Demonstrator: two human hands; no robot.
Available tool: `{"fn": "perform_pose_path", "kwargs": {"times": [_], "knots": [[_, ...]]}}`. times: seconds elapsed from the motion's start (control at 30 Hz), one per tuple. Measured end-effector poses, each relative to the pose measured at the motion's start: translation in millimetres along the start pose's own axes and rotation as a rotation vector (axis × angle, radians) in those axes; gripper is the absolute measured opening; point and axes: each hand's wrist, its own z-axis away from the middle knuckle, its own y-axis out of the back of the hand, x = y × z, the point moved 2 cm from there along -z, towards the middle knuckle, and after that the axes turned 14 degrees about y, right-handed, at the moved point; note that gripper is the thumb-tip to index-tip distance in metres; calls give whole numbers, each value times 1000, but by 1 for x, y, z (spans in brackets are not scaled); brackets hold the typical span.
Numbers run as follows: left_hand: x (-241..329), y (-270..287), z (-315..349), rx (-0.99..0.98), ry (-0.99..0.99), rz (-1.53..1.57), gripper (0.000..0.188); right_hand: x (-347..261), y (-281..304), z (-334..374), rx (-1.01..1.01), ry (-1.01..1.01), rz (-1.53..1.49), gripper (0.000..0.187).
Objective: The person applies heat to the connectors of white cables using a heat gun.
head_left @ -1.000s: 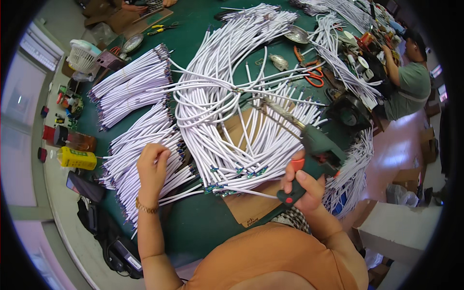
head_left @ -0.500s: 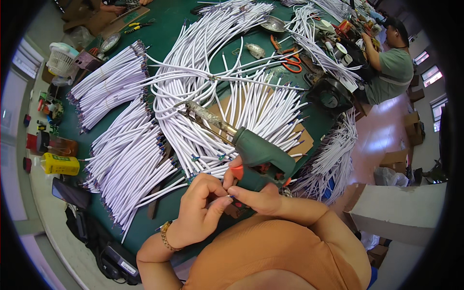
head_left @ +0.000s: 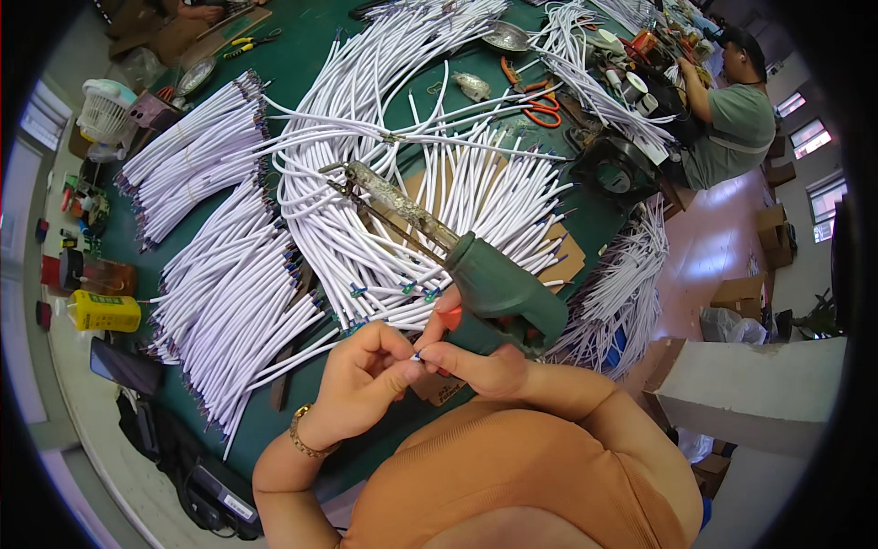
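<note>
Worktop's (head_left: 261, 430) near edge: my left fingers (head_left: 389, 340) pinch a tip (head_left: 416, 358), likely steadying it; right fingers (head_left: 457, 360), alongside, hold the iron (head_left: 508, 285).

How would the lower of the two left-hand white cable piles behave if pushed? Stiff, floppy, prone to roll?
The lower cable pile is probably fairly stiff: most pieces lie nearly straight. Single pieces may roll, being round and slender. The whole would likely shift unevenly, since its ends are ragged, not squared up.
</note>
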Motion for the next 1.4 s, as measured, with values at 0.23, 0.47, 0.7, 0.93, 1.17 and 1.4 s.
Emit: {"fn": "perform_pose_path", "kwargs": {"times": [0.23,0.47,0.7,0.93,1.17,1.4], "knots": [[-5,-9,0,467,-386,-369,10,6,-7,5,161,-6,41,38],[14,-7,-10,530,-404,-589,9,8,-1,6,243,130,255,38],[23,-17,-11,794,-785,-1126,15,7,10,7,316,157,146,39],[18,-4,-29,851,-519,-1053,16,-14,32,17,73,-30,161,38],[19,-3,-36,862,-480,-1027,15,-32,47,39,-107,-75,568,32],[16,3,-37,878,-394,-1057,18,-42,56,42,-271,-170,766,6]]}}
